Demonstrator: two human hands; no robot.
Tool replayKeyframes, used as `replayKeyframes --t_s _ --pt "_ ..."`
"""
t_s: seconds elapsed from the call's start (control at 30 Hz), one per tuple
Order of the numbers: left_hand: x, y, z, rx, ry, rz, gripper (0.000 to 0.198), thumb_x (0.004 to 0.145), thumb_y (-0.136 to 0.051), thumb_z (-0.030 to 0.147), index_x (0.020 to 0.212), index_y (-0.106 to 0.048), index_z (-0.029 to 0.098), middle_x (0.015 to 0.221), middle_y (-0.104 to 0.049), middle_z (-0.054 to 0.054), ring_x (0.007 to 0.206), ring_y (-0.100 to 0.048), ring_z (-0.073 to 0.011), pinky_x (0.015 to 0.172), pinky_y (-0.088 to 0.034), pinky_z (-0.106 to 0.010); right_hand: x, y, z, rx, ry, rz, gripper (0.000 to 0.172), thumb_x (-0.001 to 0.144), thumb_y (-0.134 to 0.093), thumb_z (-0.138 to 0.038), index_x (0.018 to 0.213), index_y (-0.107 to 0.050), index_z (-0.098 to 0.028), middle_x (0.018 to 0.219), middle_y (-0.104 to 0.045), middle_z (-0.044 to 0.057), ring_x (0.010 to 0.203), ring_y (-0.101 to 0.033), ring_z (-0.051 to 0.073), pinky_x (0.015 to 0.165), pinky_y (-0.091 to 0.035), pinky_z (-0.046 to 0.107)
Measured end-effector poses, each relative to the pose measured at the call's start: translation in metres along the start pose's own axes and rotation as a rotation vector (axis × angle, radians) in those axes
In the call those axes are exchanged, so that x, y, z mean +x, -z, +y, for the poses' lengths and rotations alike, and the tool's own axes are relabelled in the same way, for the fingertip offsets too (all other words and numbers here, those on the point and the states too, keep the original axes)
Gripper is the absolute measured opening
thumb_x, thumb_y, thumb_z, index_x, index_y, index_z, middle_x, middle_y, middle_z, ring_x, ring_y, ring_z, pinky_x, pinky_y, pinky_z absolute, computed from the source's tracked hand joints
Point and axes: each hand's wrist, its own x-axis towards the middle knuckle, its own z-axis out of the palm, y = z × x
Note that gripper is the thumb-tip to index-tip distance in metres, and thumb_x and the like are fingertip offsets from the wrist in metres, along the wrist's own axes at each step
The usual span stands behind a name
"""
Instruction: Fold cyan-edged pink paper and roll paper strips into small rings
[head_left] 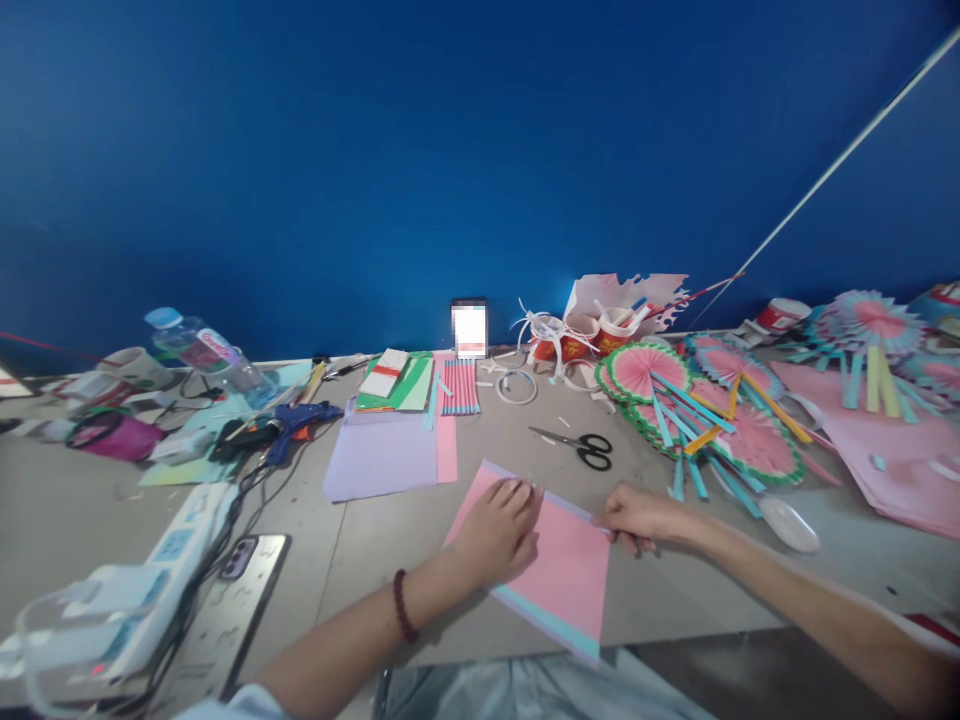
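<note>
A pink sheet of paper [571, 570] lies at an angle near the table's front edge, with lilac strips along two edges and a light-blue strip on the near one. My left hand [498, 528] rests palm down on its left part, fingers a little bent over the far edge. At the far right corner, my right hand [636, 514] pinches the paper's edge between thumb and fingers. Beyond the sheet lie black-handled scissors [592, 452], their blades pointing left. A lilac sheet [386, 455] lies farther left, partly over a pink one.
Folded paper fans [646, 372] crowd the right side, beside a stack of pink paper [862, 430]. Red paper cups [581, 338] and a phone [470, 330] stand at the back. Leftward are a glue gun [289, 430], a bottle [214, 352], a power strip [176, 560] and another phone [240, 600].
</note>
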Motion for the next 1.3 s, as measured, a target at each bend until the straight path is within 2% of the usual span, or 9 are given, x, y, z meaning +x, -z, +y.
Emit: replayKeyframes --t_s 0.5,0.63,0.8,0.97,1.1,1.2,1.3 --pt "0.0 0.003 0.001 -0.01 0.0 -0.005 0.054 0.088 -0.042 0.028 0.138 -0.037 0.01 0.126 -0.053 -0.015 0.121 -0.044 -0.0281 0.107 -0.033 -0.043 0.007 -0.001 0.009 -0.011 0.042 -0.019 0.034 0.08 -0.055 -0.041 0.058 -0.06 -0.015 0.038 -0.053 -0.003 0.029 -0.038 0.006 0.032 -0.028 0.017" --pt "0.0 0.003 0.001 -0.007 0.002 -0.007 0.054 0.088 -0.043 0.028 0.138 -0.038 0.009 0.126 -0.053 -0.014 0.119 -0.045 -0.0286 0.107 -0.034 -0.044 0.004 0.001 0.002 -0.057 0.022 -0.005 0.033 0.08 -0.055 -0.038 0.057 -0.06 -0.015 0.036 -0.05 -0.003 0.03 -0.041 0.007 0.034 -0.03 0.017" --pt "0.001 0.004 0.001 -0.012 0.004 -0.012 0.054 0.087 -0.044 0.027 0.138 -0.039 0.008 0.125 -0.054 -0.015 0.119 -0.045 -0.0285 0.107 -0.034 -0.043 -0.003 0.004 -0.007 -0.203 -0.028 -0.001 0.045 0.083 -0.052 -0.042 0.046 -0.052 -0.017 0.032 -0.044 -0.003 0.03 -0.041 0.008 0.038 -0.034 0.019" --pt "0.0 0.002 0.0 -0.023 0.007 -0.008 0.055 0.087 -0.043 0.028 0.139 -0.037 0.009 0.126 -0.053 -0.015 0.12 -0.044 -0.0285 0.108 -0.033 -0.044 -0.008 0.007 0.002 -0.299 -0.016 0.073 0.049 0.084 -0.051 -0.047 0.044 -0.051 -0.018 0.033 -0.041 -0.002 0.03 -0.042 0.01 0.039 -0.035 0.022" --pt "0.0 0.002 0.0 -0.042 0.014 -0.006 0.055 0.087 -0.043 0.026 0.14 -0.036 0.011 0.127 -0.054 -0.015 0.121 -0.044 -0.0282 0.107 -0.034 -0.044 -0.018 0.011 0.01 -0.326 -0.01 0.114 0.047 0.085 -0.05 -0.043 0.046 -0.052 -0.018 0.036 -0.045 0.0 0.034 -0.046 0.012 0.044 -0.037 0.023" --pt "0.0 0.001 0.001 -0.057 0.015 0.02 0.055 0.086 -0.043 0.025 0.139 -0.038 0.01 0.127 -0.054 -0.015 0.121 -0.045 -0.0281 0.107 -0.033 -0.044 -0.029 0.009 0.011 -0.366 0.047 0.25 0.043 0.086 -0.049 -0.04 0.05 -0.054 -0.018 0.043 -0.053 0.003 0.044 -0.056 0.016 0.051 -0.04 0.026" --pt "-0.002 -0.003 0.006 -0.046 0.06 0.048 0.054 0.085 -0.045 0.027 0.137 -0.041 0.011 0.129 -0.053 -0.016 0.121 -0.045 -0.0297 0.107 -0.034 -0.046 -0.037 -0.007 0.007 -0.409 0.19 0.576 0.024 0.085 -0.048 -0.033 0.072 -0.064 -0.021 0.064 -0.067 0.006 0.064 -0.065 0.024 0.061 -0.046 0.03"
